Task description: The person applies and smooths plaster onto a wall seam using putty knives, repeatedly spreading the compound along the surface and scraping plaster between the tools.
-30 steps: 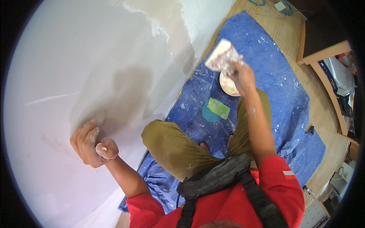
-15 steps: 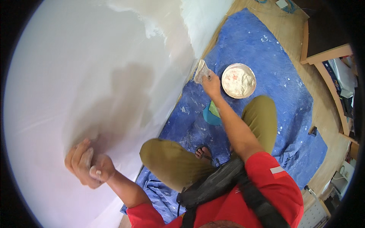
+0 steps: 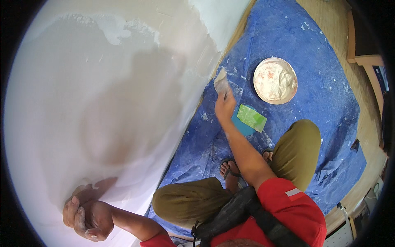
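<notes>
My right hand (image 3: 225,106) grips a flat putty spreader (image 3: 222,82), its pale blade smeared with filler and held close to the wall's foot. The wall (image 3: 111,94) has a broad beige-grey patch with ragged white edges. Beside the wall at the lower left, my left hand (image 3: 88,220) has curled fingers marked with white; whether anything lies in them is hidden. Right of my right hand, a round tub (image 3: 275,80) of creamy white filler with pinkish specks rests on a blue tarp (image 3: 317,78). A green rectangular piece (image 3: 252,117) lies over a teal round object (image 3: 242,126) near my forearm.
My bent knees and sandaled feet (image 3: 230,169) are below the teal object, on the tarp. Wooden flooring (image 3: 329,16) borders the tarp. Wooden furniture (image 3: 368,60) stands at the right rim, with a pale perforated item (image 3: 341,236) lower right.
The view has shifted, showing more of the green piece and the wall patch. My left hand sits lower in view, fingers still curled. My right hand still holds the spreader near the wall's foot.
</notes>
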{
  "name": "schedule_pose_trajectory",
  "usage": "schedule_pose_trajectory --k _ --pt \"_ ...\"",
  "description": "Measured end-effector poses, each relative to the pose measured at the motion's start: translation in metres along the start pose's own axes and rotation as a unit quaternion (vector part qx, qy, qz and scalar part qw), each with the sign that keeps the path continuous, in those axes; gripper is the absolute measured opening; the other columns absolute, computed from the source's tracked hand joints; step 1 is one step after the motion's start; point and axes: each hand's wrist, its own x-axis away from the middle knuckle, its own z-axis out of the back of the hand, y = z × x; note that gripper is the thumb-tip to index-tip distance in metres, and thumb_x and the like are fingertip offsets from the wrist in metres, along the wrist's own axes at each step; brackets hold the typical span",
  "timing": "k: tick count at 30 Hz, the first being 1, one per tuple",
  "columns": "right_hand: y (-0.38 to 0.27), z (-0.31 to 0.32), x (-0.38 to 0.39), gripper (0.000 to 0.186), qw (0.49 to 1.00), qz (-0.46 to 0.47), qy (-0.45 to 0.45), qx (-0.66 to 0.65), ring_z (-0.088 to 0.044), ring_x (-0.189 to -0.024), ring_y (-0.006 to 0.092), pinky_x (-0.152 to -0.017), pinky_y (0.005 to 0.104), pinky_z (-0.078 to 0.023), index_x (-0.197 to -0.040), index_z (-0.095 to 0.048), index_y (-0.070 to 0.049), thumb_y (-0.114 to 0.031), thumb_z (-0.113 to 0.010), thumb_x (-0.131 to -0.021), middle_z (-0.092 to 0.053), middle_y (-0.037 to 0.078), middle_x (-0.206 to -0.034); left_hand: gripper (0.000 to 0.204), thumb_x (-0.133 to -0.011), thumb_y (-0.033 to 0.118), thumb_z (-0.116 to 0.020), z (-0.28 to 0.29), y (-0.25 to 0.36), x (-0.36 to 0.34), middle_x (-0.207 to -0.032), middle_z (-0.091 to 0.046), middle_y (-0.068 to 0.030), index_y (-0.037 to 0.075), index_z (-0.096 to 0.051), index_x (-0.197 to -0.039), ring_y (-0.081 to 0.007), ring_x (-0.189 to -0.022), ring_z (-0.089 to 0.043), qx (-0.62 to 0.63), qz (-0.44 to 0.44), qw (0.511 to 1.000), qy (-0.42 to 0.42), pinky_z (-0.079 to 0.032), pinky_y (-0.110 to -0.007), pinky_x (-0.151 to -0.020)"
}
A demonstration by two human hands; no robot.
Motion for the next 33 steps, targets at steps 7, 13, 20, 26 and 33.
schedule_pose_trajectory --k 7,13,20,26,33 --pt "-0.035 -0.011 -0.104 0.039 0.977 -0.148 -0.020 0.149 -0.067 -0.096 0.0481 -0.085 0.0497 -0.053 -0.112 -0.067 0.004 -0.021 -0.060 -0.083 -0.069 0.031 -0.100 0.049 -0.099 0.029 -0.032 -0.023 0.009 -0.003 -0.078 -0.066 -0.0258 -0.006 -0.062 -0.081 -0.0311 -0.071 -0.062 0.005 0.029 0.999 0.033 -0.052 -0.036 -0.050" --pt "-0.158 -0.004 -0.069 0.041 0.987 -0.058 -0.081 0.126 -0.069 -0.089 0.0450 -0.081 0.0472 -0.054 -0.121 -0.065 0.003 -0.015 -0.061 -0.084 -0.069 0.030 -0.091 0.048 -0.099 0.025 -0.037 -0.016 0.008 -0.007 -0.079 -0.066 -0.0277 -0.010 -0.064 -0.079 -0.0340 -0.072 -0.064 -0.003 -0.004 1.000 0.017 -0.056 -0.041 -0.061" --pt "-0.090 0.025 -0.004 0.039 0.998 0.033 -0.030 -0.042 -0.071 -0.092 0.0284 -0.083 0.0406 -0.055 -0.130 -0.060 0.003 0.001 -0.056 -0.091 -0.072 0.020 -0.108 0.047 -0.097 0.024 -0.037 -0.024 0.016 -0.014 -0.076 -0.066 -0.0271 -0.010 -0.061 -0.073 -0.0332 -0.069 -0.062 -0.034 -0.005 0.999 0.016 -0.054 -0.039 -0.057" --pt "-0.019 0.046 -0.037 0.023 0.828 -0.384 -0.012 -0.409 -0.070 -0.088 0.0200 -0.079 0.0350 -0.057 -0.114 -0.065 -0.002 0.000 -0.059 -0.092 -0.071 0.010 -0.105 0.048 -0.096 0.024 -0.036 -0.022 0.013 -0.011 -0.076 -0.066 -0.0275 -0.010 -0.061 -0.073 -0.0335 -0.068 -0.062 -0.022 -0.006 1.000 0.013 -0.057 -0.040 -0.053" --pt "-0.035 0.043 -0.053 0.029 0.960 -0.216 -0.034 -0.173 -0.070 -0.098 0.0250 -0.084 0.0362 -0.056 -0.125 -0.063 0.001 -0.006 -0.059 -0.097 -0.071 0.016 -0.111 0.048 -0.098 0.025 -0.035 -0.028 0.011 -0.005 -0.081 -0.063 -0.0289 -0.012 -0.062 -0.080 -0.0339 -0.065 -0.063 0.042 0.021 0.999 0.014 -0.061 -0.040 -0.046"
